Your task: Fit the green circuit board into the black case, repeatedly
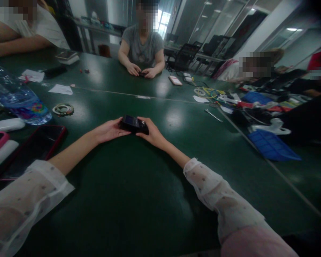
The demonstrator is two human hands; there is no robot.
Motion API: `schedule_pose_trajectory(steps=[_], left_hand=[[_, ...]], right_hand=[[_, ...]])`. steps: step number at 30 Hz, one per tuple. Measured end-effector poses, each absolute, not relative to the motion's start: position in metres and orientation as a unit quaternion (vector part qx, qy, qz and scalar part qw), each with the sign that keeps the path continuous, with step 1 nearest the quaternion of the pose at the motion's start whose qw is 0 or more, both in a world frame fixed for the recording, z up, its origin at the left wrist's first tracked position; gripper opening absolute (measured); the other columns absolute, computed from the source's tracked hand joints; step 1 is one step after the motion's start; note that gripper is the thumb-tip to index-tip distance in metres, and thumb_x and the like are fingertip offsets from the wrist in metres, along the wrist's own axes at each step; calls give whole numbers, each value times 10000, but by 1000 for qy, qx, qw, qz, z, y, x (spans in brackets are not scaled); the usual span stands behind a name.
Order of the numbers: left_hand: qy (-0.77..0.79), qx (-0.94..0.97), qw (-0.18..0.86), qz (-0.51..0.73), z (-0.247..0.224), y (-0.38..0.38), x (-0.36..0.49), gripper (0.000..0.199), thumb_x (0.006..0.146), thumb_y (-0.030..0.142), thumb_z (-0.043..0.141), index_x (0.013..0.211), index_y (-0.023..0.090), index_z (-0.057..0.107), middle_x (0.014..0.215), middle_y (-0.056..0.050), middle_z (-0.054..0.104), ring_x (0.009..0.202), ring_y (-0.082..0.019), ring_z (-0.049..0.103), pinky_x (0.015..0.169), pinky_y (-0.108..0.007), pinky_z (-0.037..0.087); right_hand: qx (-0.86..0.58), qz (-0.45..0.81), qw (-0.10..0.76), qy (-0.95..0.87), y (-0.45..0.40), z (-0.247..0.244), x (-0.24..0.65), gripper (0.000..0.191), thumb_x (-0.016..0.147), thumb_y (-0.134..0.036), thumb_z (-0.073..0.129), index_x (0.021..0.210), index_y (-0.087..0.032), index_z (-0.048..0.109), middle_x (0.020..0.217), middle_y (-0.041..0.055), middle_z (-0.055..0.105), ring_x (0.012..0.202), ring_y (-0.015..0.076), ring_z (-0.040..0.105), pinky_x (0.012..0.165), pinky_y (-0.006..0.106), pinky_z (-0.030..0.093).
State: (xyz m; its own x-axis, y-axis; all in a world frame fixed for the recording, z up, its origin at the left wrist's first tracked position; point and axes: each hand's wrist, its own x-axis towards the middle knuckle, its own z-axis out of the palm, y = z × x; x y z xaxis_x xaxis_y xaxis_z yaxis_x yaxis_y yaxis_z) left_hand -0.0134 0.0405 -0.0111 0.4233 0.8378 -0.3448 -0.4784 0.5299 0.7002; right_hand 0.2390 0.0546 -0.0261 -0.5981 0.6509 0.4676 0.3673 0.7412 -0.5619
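Observation:
A small black device [133, 124] with a dark screen is held between both hands over the green table [117, 200]. My left hand [111, 131] grips its left end, thumb on top and fingers beneath. At the right end, my right hand [152, 134] holds it between thumb and fingers. Both forearms reach forward in sheer white sleeves. Left of my left hand lie a ring-shaped bracelet [63, 109] and a dark phone with a red edge [37, 150].
A water bottle [21, 98] and a white case [10, 124] are at the left. To the right are a wrench [213, 115], a blue tray [273, 144] and tangled cables [208, 93]. A person in grey [143, 44] sits opposite; others sit at the sides.

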Motion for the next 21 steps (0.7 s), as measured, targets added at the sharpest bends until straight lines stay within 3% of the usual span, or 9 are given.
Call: schedule_pose_trajectory(steps=[21], left_hand=[[339, 203, 818, 418, -10, 43, -15, 373, 1054, 288, 409, 1354, 127, 560, 1141, -153, 712, 1116, -257, 700, 1068, -446, 525]], right_hand=[[-288, 216, 368, -857, 55, -26, 239, 594, 881, -347, 721, 1400, -239, 454, 1371, 150, 575, 1288, 303, 566, 1103, 531, 456]])
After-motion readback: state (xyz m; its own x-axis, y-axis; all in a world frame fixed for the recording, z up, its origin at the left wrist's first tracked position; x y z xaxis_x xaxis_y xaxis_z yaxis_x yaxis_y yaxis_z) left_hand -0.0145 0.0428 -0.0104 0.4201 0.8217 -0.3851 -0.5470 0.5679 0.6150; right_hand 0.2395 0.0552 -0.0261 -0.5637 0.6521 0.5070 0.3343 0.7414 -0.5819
